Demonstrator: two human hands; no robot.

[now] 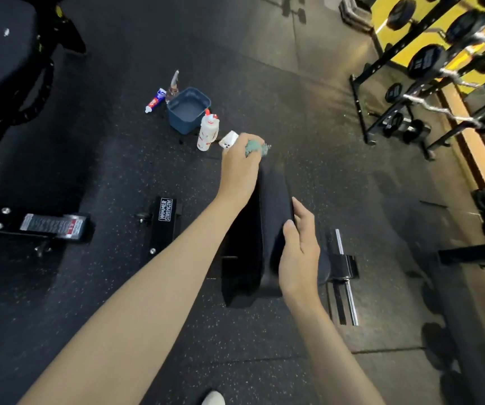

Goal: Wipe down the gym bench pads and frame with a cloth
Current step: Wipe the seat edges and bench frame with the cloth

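Where left hand (240,162) grips, cloth (255,148) bunches.

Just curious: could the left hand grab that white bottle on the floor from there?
Probably yes. The left hand, gripping the cloth at the far end of the pad, looks close to the bottle, nothing tall between them, though that hand is full.
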